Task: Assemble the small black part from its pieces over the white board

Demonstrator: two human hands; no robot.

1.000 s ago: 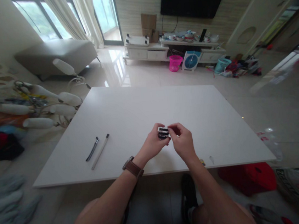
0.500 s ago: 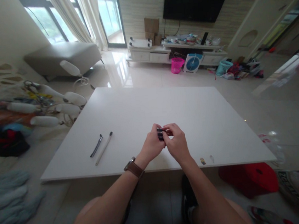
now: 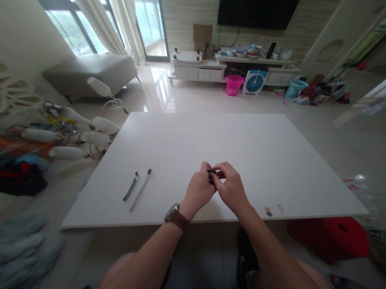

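Over the near middle of the white table (image 3: 213, 135), my left hand (image 3: 199, 186) is closed around a small black object (image 3: 211, 176). The fingers of my right hand (image 3: 230, 184) pinch the same object from its right side. Most of the object is hidden by the fingers, so its kind cannot be made out. To the left lie a dark slim tool (image 3: 131, 187) and a long pale stick with a dark tip (image 3: 140, 190), side by side and slanted. Close to the front edge rest a small yellow and dark piece (image 3: 268, 211) and a small clear piece (image 3: 280, 209).
A lamp with several white shades (image 3: 99, 126) stands against the table's left side. Under the front right edge is a red stool-like object (image 3: 329, 239). A pink basket (image 3: 234, 85) and a blue fan (image 3: 254, 82) stand on the floor beyond.
The whole view has shifted slightly, so things appear further right. Less of the small black object shows between my fingers, which have turned it a little. Both hands still hold it.
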